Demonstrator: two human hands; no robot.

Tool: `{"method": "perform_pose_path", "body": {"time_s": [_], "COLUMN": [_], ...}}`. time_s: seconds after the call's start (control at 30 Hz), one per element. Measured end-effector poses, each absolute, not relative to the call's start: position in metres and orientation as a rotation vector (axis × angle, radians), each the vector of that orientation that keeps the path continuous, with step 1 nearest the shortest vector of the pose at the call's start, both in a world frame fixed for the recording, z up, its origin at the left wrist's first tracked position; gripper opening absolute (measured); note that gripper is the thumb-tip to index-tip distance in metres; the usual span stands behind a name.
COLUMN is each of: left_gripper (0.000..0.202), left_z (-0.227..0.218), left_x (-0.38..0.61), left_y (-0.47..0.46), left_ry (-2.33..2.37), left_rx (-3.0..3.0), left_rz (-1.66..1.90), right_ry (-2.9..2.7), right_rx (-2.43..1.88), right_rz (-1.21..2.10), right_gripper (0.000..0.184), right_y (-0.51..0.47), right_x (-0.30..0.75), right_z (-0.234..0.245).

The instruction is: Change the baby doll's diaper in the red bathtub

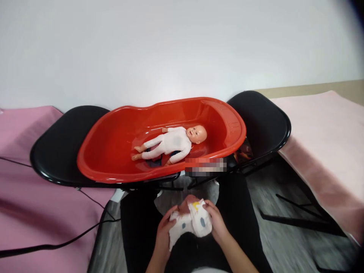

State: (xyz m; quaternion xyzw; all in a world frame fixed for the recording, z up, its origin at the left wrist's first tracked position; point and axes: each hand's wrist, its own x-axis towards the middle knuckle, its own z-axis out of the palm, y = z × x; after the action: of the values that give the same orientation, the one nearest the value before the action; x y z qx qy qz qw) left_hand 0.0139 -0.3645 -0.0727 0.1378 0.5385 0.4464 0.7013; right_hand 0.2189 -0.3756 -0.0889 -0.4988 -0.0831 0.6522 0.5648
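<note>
Gripped w/ 2 hands [163,229] [217,223]: 1 diaper [191,223]; 1 doll [176,141] in 1 tub [113,142].

The fingers of the left hand [164,227] and right hand [216,220] are partly hidden behind a white diaper [202,223], its grey marks too blurred to read, and both forearms [237,250] leave the bottom edge. A pixelated patch [206,167] masks part of the red tub [110,144]; a doll [174,141] mostly covers something dark [154,163], while pink coverings [330,132] run off both sides.
</note>
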Motion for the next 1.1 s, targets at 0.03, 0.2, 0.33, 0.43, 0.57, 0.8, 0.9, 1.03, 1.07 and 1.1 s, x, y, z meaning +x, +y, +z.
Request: {"method": "perform_pose_path", "body": {"time_s": [0.03,0.2,0.33,0.43,0.57,0.8,0.9,1.03,1.07,1.1], "left_gripper": [0.060,0.058,0.068,0.075,0.063,0.053,0.050,0.042,0.040,0.039], "left_z": [-0.068,-0.051,-0.053,-0.063,-0.072,-0.073,-0.078,-0.084,-0.085,-0.085], "left_x": [0.008,-0.019,-0.029,-0.032,-0.041,-0.043,-0.038,-0.038,-0.039,-0.039], "left_y": [-0.364,-0.365,-0.366,-0.363,-0.360,-0.359,-0.362,-0.370,-0.370,-0.369], "left_ry": [1.242,1.585,1.682,1.726,1.797,1.861,1.897,1.861,1.839,1.820], "left_rx": [0.314,0.600,0.751,0.795,0.975,1.152,1.192,1.317,1.344,1.369], "left_rz": [0.994,0.946,0.976,0.941,0.823,0.712,0.709,0.759,0.761,0.765], "right_ry": [-0.194,-0.320,-0.408,-0.491,-0.771,-1.206,-1.378,-1.587,-1.596,-1.579], "right_rx": [-1.137,-1.029,-1.038,-1.082,-1.307,-1.511,-1.542,-1.588,-1.596,-1.604], "right_rz": [1.548,1.589,1.554,1.501,1.475,1.139,1.004,0.932,0.951,0.976], "right_gripper": [0.029,0.027,0.043,0.081,0.060,0.040,0.036,0.040,0.040,0.038], "right_y": [-0.376,-0.379,-0.374,-0.367,-0.362,-0.360,-0.366,-0.378,-0.380,-0.381], "right_x": [0.225,0.250,0.256,0.258,0.264,0.266,0.268,0.276,0.278,0.280], "right_z": [-0.083,-0.063,-0.066,-0.077,-0.090,-0.098,-0.099,-0.094,-0.092,-0.091]}}
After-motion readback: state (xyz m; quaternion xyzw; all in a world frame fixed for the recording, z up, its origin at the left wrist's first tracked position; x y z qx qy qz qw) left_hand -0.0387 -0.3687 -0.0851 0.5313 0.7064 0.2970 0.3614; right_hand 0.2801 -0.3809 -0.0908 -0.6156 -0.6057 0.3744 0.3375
